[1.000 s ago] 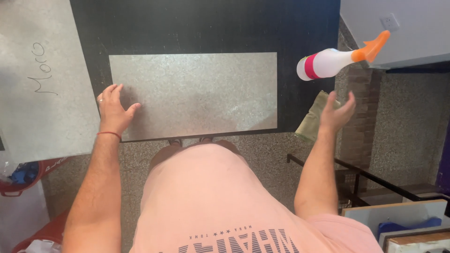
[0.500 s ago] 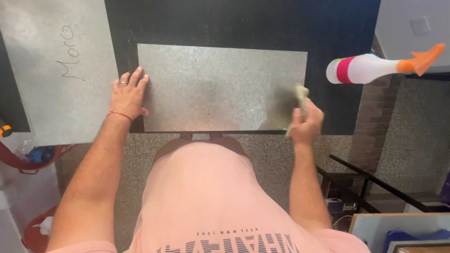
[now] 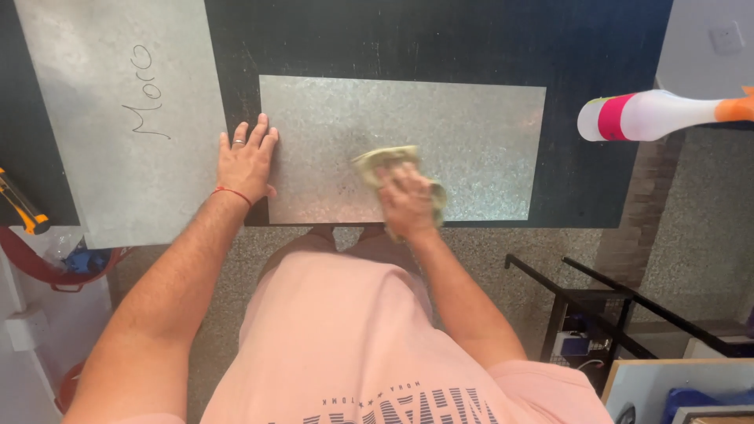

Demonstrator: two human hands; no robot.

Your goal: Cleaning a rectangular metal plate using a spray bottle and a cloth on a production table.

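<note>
Head view: right hand [image 3: 408, 202] fingers clench crumpled yellowish cloth [image 3: 386, 161] on speckled grey metal sheet [image 3: 471, 133].

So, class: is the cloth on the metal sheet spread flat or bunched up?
Bunched up: the cloth sits crumpled under the right hand on the metal sheet.

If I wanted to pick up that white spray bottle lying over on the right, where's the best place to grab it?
Probably around the white body of the spray bottle, just beyond its pink band, coming down from above. It lies on its side with its wide base toward the dark table and its orange nozzle end running out of view to the right; the body narrows that way, so a grip closes round it more easily there.
</note>
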